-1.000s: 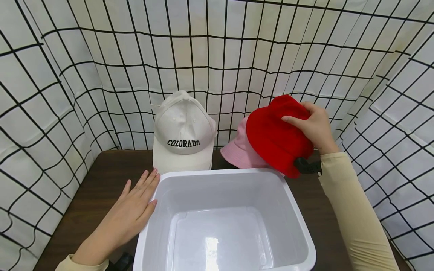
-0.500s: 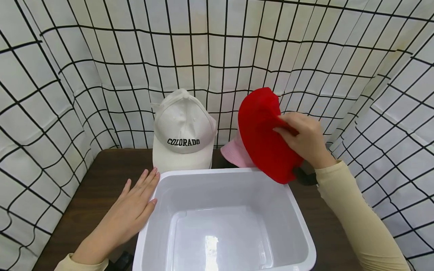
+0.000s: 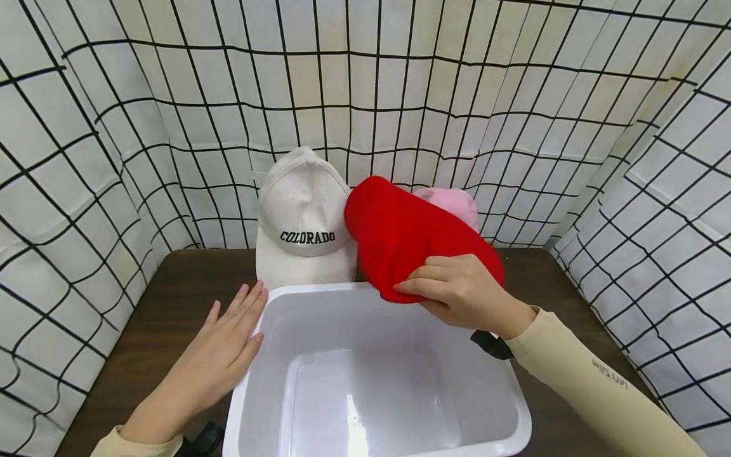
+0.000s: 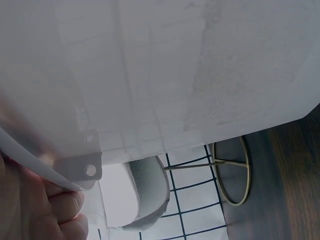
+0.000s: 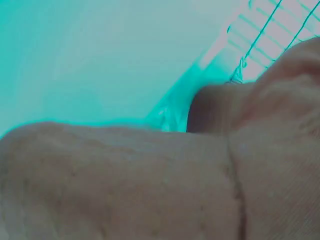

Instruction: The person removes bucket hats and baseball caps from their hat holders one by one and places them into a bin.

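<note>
My right hand point(image 3: 457, 289) pinches the brim of a red bucket hat point(image 3: 400, 235) and holds it over the far rim of a white plastic tub point(image 3: 371, 381). The hat's crown points left and overlaps the edge of a white baseball cap point(image 3: 305, 216) lettered COLORADO. Along the tub's left rim lies my left hand point(image 3: 219, 355), its fingers straight. The left wrist view shows those fingers point(image 4: 65, 210) beside the tub's outer wall point(image 4: 150, 75). Blurred and blue-green tinted, the right wrist view is filled mostly by the hand point(image 5: 115, 180); the hat's grip is hidden there.
Behind the red hat, a pink bucket hat point(image 3: 454, 203) is partly covered. A brass wire stand point(image 4: 232, 162) shows near the white cap in the left wrist view. The dark wooden table point(image 3: 188, 285) is enclosed by white walls with black grid lines point(image 3: 400, 82).
My right hand has carried the red hat left and toward me, off the pink hat and over the tub's far rim. The left hand has stayed in place.
</note>
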Available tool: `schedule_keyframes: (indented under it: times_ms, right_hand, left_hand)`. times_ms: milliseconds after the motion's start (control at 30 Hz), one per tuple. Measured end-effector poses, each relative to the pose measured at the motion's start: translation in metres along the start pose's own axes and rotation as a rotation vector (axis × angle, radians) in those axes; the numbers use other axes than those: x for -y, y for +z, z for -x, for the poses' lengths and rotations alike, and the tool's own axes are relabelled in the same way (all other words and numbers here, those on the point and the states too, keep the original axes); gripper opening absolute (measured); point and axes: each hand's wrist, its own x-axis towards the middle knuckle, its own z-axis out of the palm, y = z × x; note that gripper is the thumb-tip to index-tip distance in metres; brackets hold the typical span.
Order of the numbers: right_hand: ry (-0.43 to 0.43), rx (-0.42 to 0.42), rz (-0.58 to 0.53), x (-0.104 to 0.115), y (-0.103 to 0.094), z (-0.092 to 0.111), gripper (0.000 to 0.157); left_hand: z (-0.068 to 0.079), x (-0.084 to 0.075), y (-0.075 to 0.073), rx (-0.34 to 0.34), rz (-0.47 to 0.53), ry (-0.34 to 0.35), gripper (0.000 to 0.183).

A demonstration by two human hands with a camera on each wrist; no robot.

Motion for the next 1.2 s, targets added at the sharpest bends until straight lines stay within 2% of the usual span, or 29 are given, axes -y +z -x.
schedule_keyframes:
  times_ms: [100,200,367,467,567,867,1033,1200]
  right_hand:
    - [0.019,0.003,-0.141,0.007,0.006,0.001,0.034]
    - [0.051,0.039,-0.268,0.015,0.012,0.002,0.030]
    - [0.047,0.145,-0.391,0.026,0.022,0.006,0.028]
    - [0.007,0.233,-0.465,0.032,0.028,0.008,0.024]
    - [-0.012,0.352,-0.534,0.039,0.035,0.008,0.019]
    - [0.044,0.820,-0.506,0.055,0.064,0.001,0.007]
    - [0.051,1.044,-0.594,0.064,0.077,0.001,0.008]
    - [0.116,1.229,-0.687,0.067,0.083,0.005,0.023]
  left_hand:
    - [0.000,0.001,0.001,-0.003,0.005,0.003,0.057]
    - [0.000,0.001,0.001,-0.004,0.005,0.003,0.057]
    - [0.000,0.001,0.002,0.000,0.007,-0.003,0.058]
    - [0.000,0.001,0.002,0.003,0.007,-0.003,0.058]
    - [-0.001,0.001,0.001,0.006,0.008,-0.003,0.058]
    - [0.000,0.002,0.000,-0.010,0.031,0.002,0.059]
    - [0.000,0.003,0.003,-0.020,0.038,0.010,0.060]
    - [0.000,0.002,0.002,-0.025,0.037,0.014,0.060]
